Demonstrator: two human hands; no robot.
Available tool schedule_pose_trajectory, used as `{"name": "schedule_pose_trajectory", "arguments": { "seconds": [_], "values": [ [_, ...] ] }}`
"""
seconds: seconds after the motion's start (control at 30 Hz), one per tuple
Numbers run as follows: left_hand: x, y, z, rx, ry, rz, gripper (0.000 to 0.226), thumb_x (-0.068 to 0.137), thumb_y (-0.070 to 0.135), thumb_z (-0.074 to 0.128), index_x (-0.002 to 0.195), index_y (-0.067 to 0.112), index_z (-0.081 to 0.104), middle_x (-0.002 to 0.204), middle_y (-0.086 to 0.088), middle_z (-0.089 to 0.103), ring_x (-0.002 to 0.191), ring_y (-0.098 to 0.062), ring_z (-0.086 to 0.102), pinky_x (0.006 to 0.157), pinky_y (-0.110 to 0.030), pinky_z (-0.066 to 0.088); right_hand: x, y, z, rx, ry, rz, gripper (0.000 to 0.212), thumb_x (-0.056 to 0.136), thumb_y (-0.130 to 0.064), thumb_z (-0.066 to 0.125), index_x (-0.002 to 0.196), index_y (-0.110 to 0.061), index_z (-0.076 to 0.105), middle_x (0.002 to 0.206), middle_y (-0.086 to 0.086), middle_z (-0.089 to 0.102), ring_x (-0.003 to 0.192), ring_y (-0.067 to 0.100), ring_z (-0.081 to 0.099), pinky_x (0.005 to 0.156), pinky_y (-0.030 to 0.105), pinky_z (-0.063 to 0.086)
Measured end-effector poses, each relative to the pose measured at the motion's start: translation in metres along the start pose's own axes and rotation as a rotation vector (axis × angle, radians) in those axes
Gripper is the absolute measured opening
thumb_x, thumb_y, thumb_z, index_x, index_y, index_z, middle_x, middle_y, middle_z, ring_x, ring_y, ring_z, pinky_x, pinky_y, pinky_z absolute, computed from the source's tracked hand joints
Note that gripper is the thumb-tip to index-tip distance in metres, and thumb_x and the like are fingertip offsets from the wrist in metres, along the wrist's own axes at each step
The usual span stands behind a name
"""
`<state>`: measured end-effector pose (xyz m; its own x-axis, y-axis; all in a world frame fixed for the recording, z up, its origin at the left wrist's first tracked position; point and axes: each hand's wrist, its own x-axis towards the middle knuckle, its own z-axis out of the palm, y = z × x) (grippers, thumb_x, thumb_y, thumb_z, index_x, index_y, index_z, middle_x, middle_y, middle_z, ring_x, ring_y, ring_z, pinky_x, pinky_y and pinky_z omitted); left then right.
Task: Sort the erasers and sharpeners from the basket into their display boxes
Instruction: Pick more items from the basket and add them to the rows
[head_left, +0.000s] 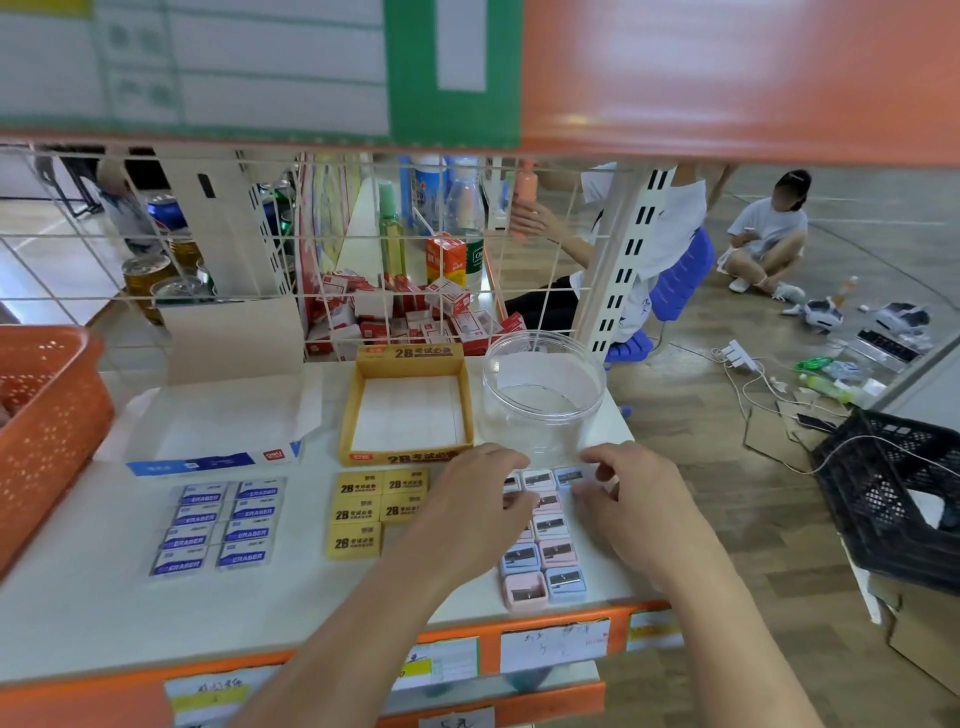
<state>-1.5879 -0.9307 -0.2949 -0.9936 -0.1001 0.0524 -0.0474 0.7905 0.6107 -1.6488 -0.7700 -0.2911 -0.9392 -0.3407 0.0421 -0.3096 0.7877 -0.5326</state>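
Head view –
A: Your sharpeners (557, 553), pink and blue, lie in short rows on the shelf (93, 623) near its front right corner, blades up, packed side by side and touching.
B: Both your hands are over the far rows. Your left hand (472, 499) comes in from the left with its fingers curled, the fingertips (519, 501) down among the sharpeners. Your right hand (634, 499) faces it from the right, fingers bent, thumb low beside a blue one.
A: Whether either hand really pinches a sharpener, you cannot tell here. The fingers are blurred and cover what lies under them.
B: Just behind your hands, toward the shelf's right edge, the clear round jar (543, 395) stands upright, open at the top.
A: Left of the sharpeners, mid-shelf, five yellow erasers (374, 506) show, lying flat with labels up in rows of two, two and one. The yellow display box (405, 457) sits just behind them, its white floor showing.
B: Further left you have eight blue erasers (223, 525) in two columns of four. Behind them is the white display box (213, 461) with its blue front strip.
A: The orange basket (47, 426) sits at the shelf's left edge, partly out of frame
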Motion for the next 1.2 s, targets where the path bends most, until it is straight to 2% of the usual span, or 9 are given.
{"name": "schedule_pose_trajectory", "arguments": {
  "seconds": [0.1,0.23,0.43,0.53,0.63,0.7,0.87,1.03,1.2],
  "values": [
    [-0.009,0.003,-0.012,-0.02,0.085,0.057,0.04,0.097,0.033,0.051,0.136,0.028,0.048,0.138,0.016,0.046,0.128,0.0,0.036,0.099,-0.011,0.022,-0.007,-0.021,-0.006,0.005,0.099,-0.079,0.028,0.091,-0.02,0.061,0.118,-0.017,0.063,0.104,-0.004,0.057,0.078,0.005,0.047,0.07,0.012,0.029],
    [-0.032,-0.007,-0.049,0.103,0.224,0.059,0.037,0.098,0.031,0.046,0.135,0.027,0.048,0.134,0.015,0.046,0.124,-0.001,0.036,0.096,-0.011,0.022,-0.013,-0.071,0.004,-0.017,0.067,-0.274,0.031,0.09,-0.019,0.062,0.121,-0.016,0.063,0.116,-0.001,0.061,0.101,0.015,0.057,0.081,0.014,0.034],
    [-0.084,-0.07,-0.11,0.326,0.312,-0.182,0.041,0.095,0.039,0.045,0.133,0.028,0.051,0.144,0.007,0.04,0.137,-0.013,0.03,0.114,-0.033,0.017,-0.01,-0.146,0.038,-0.08,-0.092,-0.498,0.037,0.095,-0.029,0.053,0.132,-0.024,0.05,0.133,-0.005,0.045,0.122,0.012,0.042,0.092,0.011,0.025],
    [-0.12,-0.104,-0.146,0.339,0.382,-0.28,0.044,0.085,0.04,0.047,0.12,0.021,0.064,0.134,-0.003,0.055,0.127,-0.024,0.048,0.108,-0.043,0.032,-0.008,-0.196,0.059,-0.091,-0.161,-0.609,0.043,0.098,-0.032,0.047,0.14,-0.03,0.039,0.144,-0.007,0.035,0.132,0.009,0.029,0.094,0.005,0.013],
    [-0.153,-0.133,-0.186,0.371,0.495,-0.322,0.038,0.084,0.038,0.049,0.109,0.018,0.068,0.113,-0.004,0.067,0.103,-0.028,0.064,0.088,-0.045,0.051,-0.009,-0.248,0.08,-0.05,-0.212,-0.73,0.039,0.098,-0.032,0.046,0.137,-0.028,0.042,0.141,-0.009,0.038,0.127,0.007,0.03,0.095,0.009,0.018],
    [-0.171,-0.153,-0.21,0.379,0.575,-0.382,0.028,0.086,0.031,0.057,0.109,0.019,0.068,0.11,0.0,0.066,0.097,-0.025,0.064,0.083,-0.04,0.052,-0.011,-0.281,0.095,-0.01,-0.23,-0.81,0.036,0.098,-0.03,0.046,0.134,-0.025,0.047,0.139,-0.008,0.044,0.125,0.005,0.032,0.094,0.009,0.018],
    [-0.185,-0.211,-0.267,0.369,0.319,-0.716,0.024,0.093,0.036,0.052,0.112,0.026,0.063,0.112,0.002,0.061,0.097,-0.018,0.057,0.084,-0.034,0.049,-0.009,-0.346,0.137,-0.032,-0.251,-0.918,0.026,0.096,-0.029,0.05,0.119,-0.019,0.058,0.117,-0.003,0.058,0.11,0.015,0.05,0.09,0.021,0.034],
    [-0.153,-0.247,-0.285,0.425,-0.131,-0.67,0.048,0.086,0.033,0.066,0.132,0.03,0.052,0.127,-0.001,0.057,0.111,-0.023,0.055,0.085,-0.032,0.045,-0.002,-0.397,0.173,-0.285,-0.438,-0.88,0.007,0.085,-0.008,0.051,0.08,-0.013,0.053,0.092,0.008,0.06,0.085,0.025,0.057,0.073,0.039,0.053],
    [-0.148,-0.26,-0.281,0.419,-0.062,-0.672,0.04,0.079,0.03,0.073,0.115,0.018,0.06,0.112,-0.003,0.063,0.096,-0.024,0.059,0.071,-0.032,0.047,0.007,-0.425,0.189,-0.648,-0.511,-0.886,0.018,0.086,-0.015,0.056,0.076,-0.017,0.041,0.081,0.002,0.047,0.078,0.021,0.048,0.068,0.032,0.039]
  ]
}}
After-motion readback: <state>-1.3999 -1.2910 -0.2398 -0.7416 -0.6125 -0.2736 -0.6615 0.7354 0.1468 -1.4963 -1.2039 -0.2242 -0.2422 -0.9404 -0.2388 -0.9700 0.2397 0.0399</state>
